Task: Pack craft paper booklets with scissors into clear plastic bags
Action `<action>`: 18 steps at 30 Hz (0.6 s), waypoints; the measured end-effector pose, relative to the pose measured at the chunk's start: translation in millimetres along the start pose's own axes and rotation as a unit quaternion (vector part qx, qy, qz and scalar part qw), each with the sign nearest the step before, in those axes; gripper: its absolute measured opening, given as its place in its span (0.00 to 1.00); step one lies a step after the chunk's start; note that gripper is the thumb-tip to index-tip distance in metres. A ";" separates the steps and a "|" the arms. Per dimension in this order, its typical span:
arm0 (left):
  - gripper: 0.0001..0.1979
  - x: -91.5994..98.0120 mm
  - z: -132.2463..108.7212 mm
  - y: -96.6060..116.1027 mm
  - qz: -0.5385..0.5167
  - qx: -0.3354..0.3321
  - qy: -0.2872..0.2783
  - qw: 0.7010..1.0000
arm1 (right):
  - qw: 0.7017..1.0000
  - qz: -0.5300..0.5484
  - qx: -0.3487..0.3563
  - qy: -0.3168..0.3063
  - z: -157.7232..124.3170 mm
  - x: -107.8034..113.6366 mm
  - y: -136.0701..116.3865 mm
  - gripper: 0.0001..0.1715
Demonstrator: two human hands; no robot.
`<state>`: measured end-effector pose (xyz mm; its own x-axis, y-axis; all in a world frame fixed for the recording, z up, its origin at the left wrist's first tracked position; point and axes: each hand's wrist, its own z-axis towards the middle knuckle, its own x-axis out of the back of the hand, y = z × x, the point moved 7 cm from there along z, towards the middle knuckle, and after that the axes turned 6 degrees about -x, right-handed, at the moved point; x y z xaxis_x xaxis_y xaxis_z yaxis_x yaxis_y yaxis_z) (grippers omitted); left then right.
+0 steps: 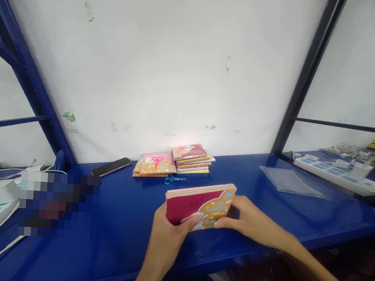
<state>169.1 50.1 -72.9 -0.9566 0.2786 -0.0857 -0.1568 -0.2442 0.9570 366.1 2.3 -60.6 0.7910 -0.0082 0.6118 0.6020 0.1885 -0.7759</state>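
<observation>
Both hands grip a stack of small booklets point(183, 204) with a dark red and orange cover, held upright on its long side near the table's front edge. My left hand point(168, 229) wraps the left end, its thumb across the front cover. On the right end, my right hand point(243, 215) pinches the stack with the thumb low on the cover and fingers behind. Just beyond lie small blue scissors point(174, 180). Behind them are a piled stack of similar packs point(192, 160) and a flatter pack point(144, 165) with pink scissors point(157, 161) on it.
A black phone point(111, 167) lies at the back left of the blue table point(117, 221). Clear plastic sleeves point(290, 181) lie to the right. White power strips point(336, 173) and cables sit at both sides, beside metal posts point(304, 80). A white wall stands behind.
</observation>
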 end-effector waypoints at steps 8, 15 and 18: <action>0.22 2.4 4.5 -16.2 -0.003 0.049 -0.016 0.999 | 0.837 -0.285 -0.243 0.399 -69.5 193.3 111.3 0.29; 0.23 2.0 5.0 -15.8 0.008 0.047 -0.020 0.999 | 0.821 -0.311 -0.356 0.321 -91.2 212.3 201.5 0.23; 0.24 0.2 4.5 -14.6 0.001 0.052 -0.020 0.998 | 0.876 -0.198 -0.266 0.352 -86.8 188.0 177.5 0.18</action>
<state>172.3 57.8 -85.6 -0.9459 0.3157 -0.0755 -0.1274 -0.1470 0.9809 631.1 -51.1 -96.8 0.2684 -0.6077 0.7475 0.6615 -0.4478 -0.6016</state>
